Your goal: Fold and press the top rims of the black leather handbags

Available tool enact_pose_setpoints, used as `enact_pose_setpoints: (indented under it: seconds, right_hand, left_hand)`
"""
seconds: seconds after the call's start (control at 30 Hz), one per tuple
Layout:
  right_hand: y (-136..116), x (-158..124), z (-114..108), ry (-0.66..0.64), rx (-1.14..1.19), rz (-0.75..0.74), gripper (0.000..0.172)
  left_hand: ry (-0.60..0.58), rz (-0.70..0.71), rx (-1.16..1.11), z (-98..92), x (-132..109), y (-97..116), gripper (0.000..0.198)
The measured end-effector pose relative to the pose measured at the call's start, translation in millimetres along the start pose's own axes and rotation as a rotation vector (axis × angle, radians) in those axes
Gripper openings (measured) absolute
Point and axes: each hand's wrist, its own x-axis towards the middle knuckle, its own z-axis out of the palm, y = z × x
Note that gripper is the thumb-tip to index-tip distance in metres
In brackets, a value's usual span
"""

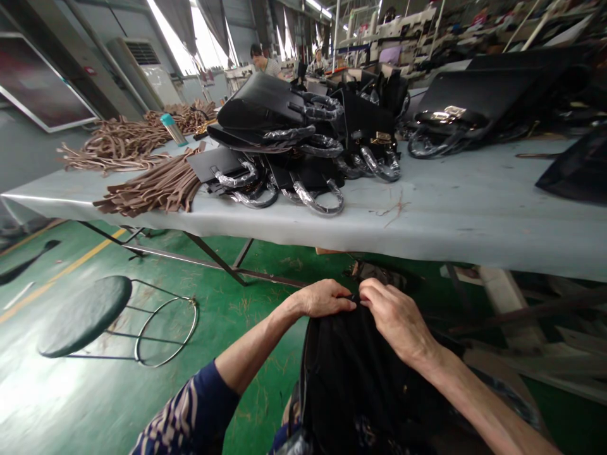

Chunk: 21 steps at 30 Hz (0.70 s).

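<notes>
The counter [474, 215] carries piled black handbags [303, 139]. Below it, your left hand [325, 298] and right hand [396, 319] pinch the top edge of a black bag [360, 373], grips narrow, steadying it.

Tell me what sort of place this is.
Probably a handbag factory floor: black handbags with wrapped handles are piled on a long table beside bundles of brown straps, and the left hand and right hand pinch black material in the lap.
</notes>
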Motion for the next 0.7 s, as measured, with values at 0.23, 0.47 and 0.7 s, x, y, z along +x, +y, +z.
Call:
enact_pose_setpoints:
  seconds: [0.23,0.47,0.7]
  right_hand:
    - [4.8,-5.4,7.6,0.016,0.007,0.014,0.012]
    - [3.2,1.9,4.9,-0.044,-0.034,0.050,0.018]
    - [4.2,2.3,1.2,-0.076,-0.033,0.063,0.020]
  left_hand:
    - [0.037,-0.027,0.096,0.7,0.5,4.9,0.027]
    - [0.065,0.013,0.162,2.3,-0.1,5.2,0.028]
    - [0.056,0.033,0.126,-0.1,-2.2,6.4,0.026]
